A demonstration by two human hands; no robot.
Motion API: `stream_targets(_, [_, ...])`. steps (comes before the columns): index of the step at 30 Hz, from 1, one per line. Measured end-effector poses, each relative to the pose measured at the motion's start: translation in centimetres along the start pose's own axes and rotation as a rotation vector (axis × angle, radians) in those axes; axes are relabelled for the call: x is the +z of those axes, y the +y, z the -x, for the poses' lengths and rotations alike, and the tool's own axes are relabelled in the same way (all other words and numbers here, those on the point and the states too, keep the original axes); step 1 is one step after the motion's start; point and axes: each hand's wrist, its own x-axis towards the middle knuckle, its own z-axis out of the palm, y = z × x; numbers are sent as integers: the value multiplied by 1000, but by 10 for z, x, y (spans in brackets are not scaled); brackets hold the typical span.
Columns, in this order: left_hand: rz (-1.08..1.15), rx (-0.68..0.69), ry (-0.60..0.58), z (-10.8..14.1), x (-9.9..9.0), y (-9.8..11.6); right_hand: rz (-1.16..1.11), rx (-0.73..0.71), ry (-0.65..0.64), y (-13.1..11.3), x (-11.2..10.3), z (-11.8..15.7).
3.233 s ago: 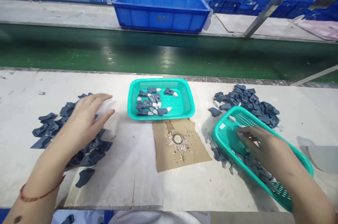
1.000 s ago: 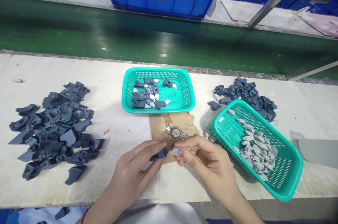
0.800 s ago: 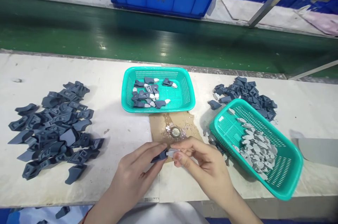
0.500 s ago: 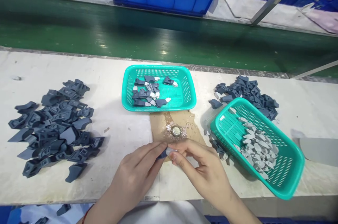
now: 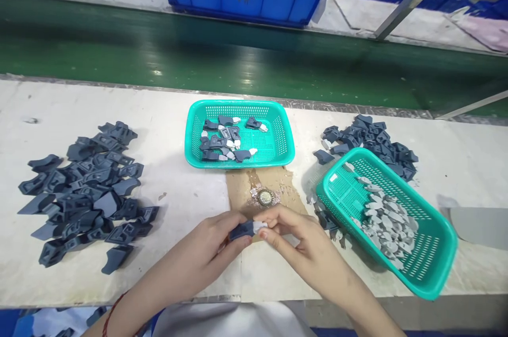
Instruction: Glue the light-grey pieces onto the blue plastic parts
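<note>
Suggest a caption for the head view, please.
Left hand holds slate-grey moulded part; right hand, the adjoining whitish tip.

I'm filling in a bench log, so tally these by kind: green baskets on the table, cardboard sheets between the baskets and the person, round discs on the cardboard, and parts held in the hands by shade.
Green baskets: 2
Cardboard sheet: 1
Round disc: 1
Dark part, left hand: 1
Pale part, right hand: 1
Total: 6
</note>
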Motion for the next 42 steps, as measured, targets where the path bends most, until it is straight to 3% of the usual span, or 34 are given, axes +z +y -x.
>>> stream_targets(6, [-69,63,-36,-1,5,2,387,-151,-212,-9,-11,-4])
stream_targets(12, [-173,131,17,-6,11,0,473,-203,-161,-4,-6,-3])
stream_targets(20, [-303,183,-45,-11,12,-2,430,-218,-177,-1,-9,2])
stream_targets(25, [-264,263,-19,-15,2,14,336,-266,-99,-8,-27,7])
stream_targets(28, [-361,292,99,-23,-17,21,356,-244,61,-2,-58,7])
stream_targets(31, [-528,292,340,-36,-41,17,631,-34,437,17,-98,5])
stream_targets(32, [-586,286,403,-40,-49,13,766,69,500,25,-110,3])
stream_targets(34, [-690,265,471,-48,-61,4,941,192,492,41,-128,-2])
stream_targets(37, [-777,228,471,-47,-74,-8,1036,235,428,61,-138,-11])
stream_targets(42, [-868,112,616,-13,-96,-28,1084,234,353,86,-138,-19])
